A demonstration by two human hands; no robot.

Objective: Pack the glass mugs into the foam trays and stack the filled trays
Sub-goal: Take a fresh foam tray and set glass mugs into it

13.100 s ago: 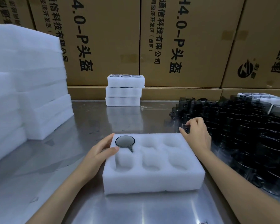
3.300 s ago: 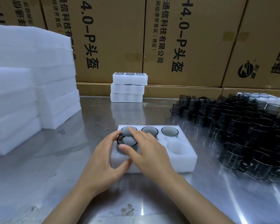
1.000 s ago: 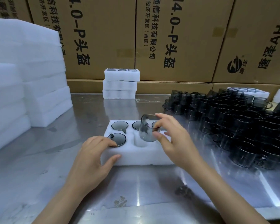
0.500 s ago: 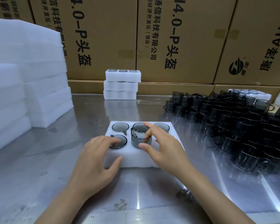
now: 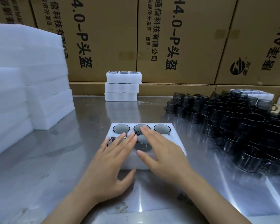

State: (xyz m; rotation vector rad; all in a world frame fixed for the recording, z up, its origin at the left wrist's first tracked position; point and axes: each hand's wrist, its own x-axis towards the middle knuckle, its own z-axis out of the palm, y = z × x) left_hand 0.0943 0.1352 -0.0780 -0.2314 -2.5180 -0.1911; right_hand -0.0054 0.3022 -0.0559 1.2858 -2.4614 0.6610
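left hand flat, fingers straight toward 1 o'clock on foam tray | right hand flat, fingers spread toward 11 o'clock over front-middle mug, holding nothing

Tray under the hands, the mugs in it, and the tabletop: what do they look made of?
Tray: white foam, matte, soft fuzzy edges. Mugs: smoky grey glass, seemingly; see-through with glossy rims. Tabletop: probably stainless steel, brushed, mirroring the boxes and lights.

bare steel table left of foam tray, loose mugs crowding right
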